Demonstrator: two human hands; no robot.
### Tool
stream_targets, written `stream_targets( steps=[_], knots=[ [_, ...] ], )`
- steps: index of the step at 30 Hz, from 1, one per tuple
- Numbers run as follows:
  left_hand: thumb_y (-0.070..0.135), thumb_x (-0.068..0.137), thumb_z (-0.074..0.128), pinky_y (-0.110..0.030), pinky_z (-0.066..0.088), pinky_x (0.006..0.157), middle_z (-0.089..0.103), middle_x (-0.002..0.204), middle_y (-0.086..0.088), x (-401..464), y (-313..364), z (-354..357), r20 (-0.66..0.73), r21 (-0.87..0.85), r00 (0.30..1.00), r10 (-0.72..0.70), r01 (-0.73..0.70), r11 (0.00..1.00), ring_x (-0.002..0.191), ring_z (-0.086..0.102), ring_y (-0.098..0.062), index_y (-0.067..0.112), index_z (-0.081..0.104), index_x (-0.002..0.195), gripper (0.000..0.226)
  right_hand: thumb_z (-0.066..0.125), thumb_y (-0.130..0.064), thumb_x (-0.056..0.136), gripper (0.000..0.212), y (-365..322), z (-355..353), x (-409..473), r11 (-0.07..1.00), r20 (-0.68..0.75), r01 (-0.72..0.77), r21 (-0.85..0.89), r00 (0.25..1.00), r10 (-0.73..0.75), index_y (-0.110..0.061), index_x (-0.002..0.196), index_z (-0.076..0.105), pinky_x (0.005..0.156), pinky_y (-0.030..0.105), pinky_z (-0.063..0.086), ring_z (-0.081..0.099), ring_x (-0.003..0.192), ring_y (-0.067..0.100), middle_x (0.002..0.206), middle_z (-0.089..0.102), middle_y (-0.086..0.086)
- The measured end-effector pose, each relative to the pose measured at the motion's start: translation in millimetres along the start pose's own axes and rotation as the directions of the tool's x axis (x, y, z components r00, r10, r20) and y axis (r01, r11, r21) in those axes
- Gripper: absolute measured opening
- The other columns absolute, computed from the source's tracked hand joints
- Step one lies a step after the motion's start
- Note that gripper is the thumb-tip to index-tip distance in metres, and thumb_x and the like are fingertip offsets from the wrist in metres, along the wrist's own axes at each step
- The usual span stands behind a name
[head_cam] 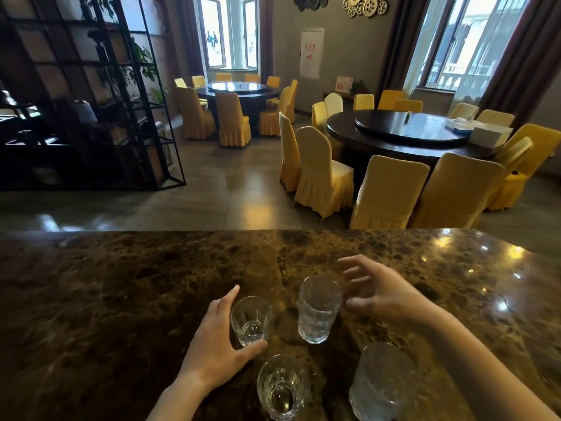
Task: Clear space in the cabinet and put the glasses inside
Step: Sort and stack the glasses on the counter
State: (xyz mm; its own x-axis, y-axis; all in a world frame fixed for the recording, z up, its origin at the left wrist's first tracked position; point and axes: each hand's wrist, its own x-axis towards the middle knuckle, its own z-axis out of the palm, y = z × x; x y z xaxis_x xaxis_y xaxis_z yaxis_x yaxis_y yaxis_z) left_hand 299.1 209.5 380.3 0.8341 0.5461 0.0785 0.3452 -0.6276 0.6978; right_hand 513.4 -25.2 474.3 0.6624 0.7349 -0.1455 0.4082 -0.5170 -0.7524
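Several clear glasses stand on a brown marble counter (121, 299). My left hand (215, 344) curls around a small smooth tumbler (251, 320), thumb and fingers on either side of it. Just to its right a taller ribbed glass (318, 309) stands upright. My right hand (382, 294) hovers beside that ribbed glass with fingers spread, a small gap between them. Nearer to me stand another smooth glass (283, 387) and a frosted ribbed glass (384, 384). No cabinet is in view.
The counter's far edge (273, 230) drops to a tiled floor. Beyond it are round dark tables (403, 132) ringed by yellow-covered chairs (321, 174). A black metal shelf frame (100, 95) stands at the left.
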Motion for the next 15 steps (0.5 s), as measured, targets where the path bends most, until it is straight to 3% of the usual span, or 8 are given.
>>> stream_targets(
  steps=[3, 6, 8, 9, 10, 12, 14, 15],
  knots=[
    [0.073, 0.069, 0.071, -0.031, 0.045, 0.103, 0.05, 0.134, 0.024, -35.7, 17.0, -14.0, -0.206, -0.097, 0.976, 0.064, -0.085, 0.992, 0.125, 0.047, 0.003, 0.041, 0.043, 0.14, 0.084, 0.079, -0.023, 0.084, 0.049, -31.4, 4.8, -14.8, 0.959, -0.23, 0.24, -0.151, 0.935, -0.27, -0.036, 0.127, 0.059, 0.089, 0.022, 0.056, 0.061, 0.111, -0.001, 0.119, 0.064, -0.017],
    [0.085, 0.062, 0.063, -0.013, 0.038, 0.098, 0.045, 0.13, 0.034, -66.1, 39.0, -11.7, -0.071, -0.047, 0.986, 0.152, -0.156, 0.987, 0.122, 0.044, 0.013, 0.051, 0.041, 0.134, 0.082, 0.078, -0.032, 0.084, 0.049, -69.2, 31.5, -6.0, 0.901, -0.143, 0.365, -0.233, 0.904, -0.403, -0.037, 0.129, 0.058, 0.092, 0.024, 0.055, 0.059, 0.11, -0.004, 0.122, 0.062, -0.02],
    [0.063, 0.08, 0.06, -0.015, 0.033, 0.106, 0.037, 0.145, 0.024, -75.2, 50.2, 1.2, 0.097, 0.088, 0.963, 0.252, -0.26, 0.962, 0.131, 0.038, 0.006, 0.05, 0.027, 0.142, 0.072, 0.079, -0.033, 0.083, 0.06, -86.1, 57.9, 12.6, 0.868, -0.004, 0.378, -0.323, 0.916, -0.401, -0.039, 0.136, 0.052, 0.099, 0.03, 0.052, 0.054, 0.118, 0.001, 0.133, 0.056, -0.017],
    [0.036, 0.087, 0.047, -0.017, 0.04, 0.103, 0.045, 0.147, 0.011, -76.2, 50.6, 9.9, 0.14, 0.186, 0.935, 0.325, -0.347, 0.919, 0.13, 0.047, -0.002, 0.044, 0.033, 0.144, 0.059, 0.08, -0.031, 0.083, 0.067, -91.2, 72.6, 23.3, 0.846, 0.071, 0.379, -0.374, 0.922, -0.381, -0.04, 0.141, 0.047, 0.102, 0.033, 0.05, 0.051, 0.123, 0.007, 0.138, 0.052, -0.014],
    [0.02, 0.079, 0.036, -0.018, 0.05, 0.092, 0.059, 0.136, 0.006, -77.1, 55.5, 7.7, 0.22, 0.22, 0.936, 0.275, -0.322, 0.921, 0.117, 0.06, -0.004, 0.039, 0.051, 0.139, 0.064, 0.082, -0.027, 0.082, 0.076, -94.0, 87.4, 33.2, 0.82, 0.144, 0.378, -0.43, 0.925, -0.351, -0.041, 0.145, 0.043, 0.104, 0.036, 0.049, 0.048, 0.128, 0.012, 0.142, 0.047, -0.01],
    [0.023, 0.073, 0.039, -0.014, 0.055, 0.072, 0.071, 0.116, 0.012, -78.0, 60.9, 9.7, 0.277, 0.363, 0.934, 0.226, -0.319, 0.876, 0.096, 0.07, -0.002, 0.036, 0.07, 0.123, 0.061, 0.084, -0.019, 0.079, 0.092, -92.9, 112.2, 51.0, 0.745, 0.274, 0.376, -0.552, 0.925, -0.263, -0.044, 0.151, 0.033, 0.106, 0.04, 0.046, 0.036, 0.138, 0.019, 0.153, 0.036, -0.003],
    [0.041, 0.075, 0.063, -0.012, 0.054, 0.076, 0.067, 0.124, 0.013, -78.5, 55.8, 23.7, 0.271, 0.435, 0.923, 0.272, -0.369, 0.821, 0.103, 0.068, -0.003, 0.039, 0.064, 0.131, 0.056, 0.085, -0.016, 0.076, 0.1, -92.3, 126.9, 64.7, 0.706, 0.37, 0.359, -0.611, 0.917, -0.147, -0.048, 0.153, 0.029, 0.109, 0.044, 0.044, 0.024, 0.146, 0.024, 0.16, 0.025, 0.001],
    [0.052, 0.07, 0.072, -0.011, 0.053, 0.077, 0.065, 0.125, 0.016, -74.0, 56.4, 23.1, 0.307, 0.376, 0.918, 0.252, -0.36, 0.854, 0.104, 0.067, -0.002, 0.046, 0.061, 0.132, 0.064, 0.086, -0.015, 0.076, 0.101, -92.4, 130.2, 70.6, 0.711, 0.402, 0.346, -0.612, 0.911, -0.097, -0.051, 0.151, 0.03, 0.109, 0.045, 0.044, 0.024, 0.147, 0.024, 0.16, 0.025, 0.0]
  ],
)
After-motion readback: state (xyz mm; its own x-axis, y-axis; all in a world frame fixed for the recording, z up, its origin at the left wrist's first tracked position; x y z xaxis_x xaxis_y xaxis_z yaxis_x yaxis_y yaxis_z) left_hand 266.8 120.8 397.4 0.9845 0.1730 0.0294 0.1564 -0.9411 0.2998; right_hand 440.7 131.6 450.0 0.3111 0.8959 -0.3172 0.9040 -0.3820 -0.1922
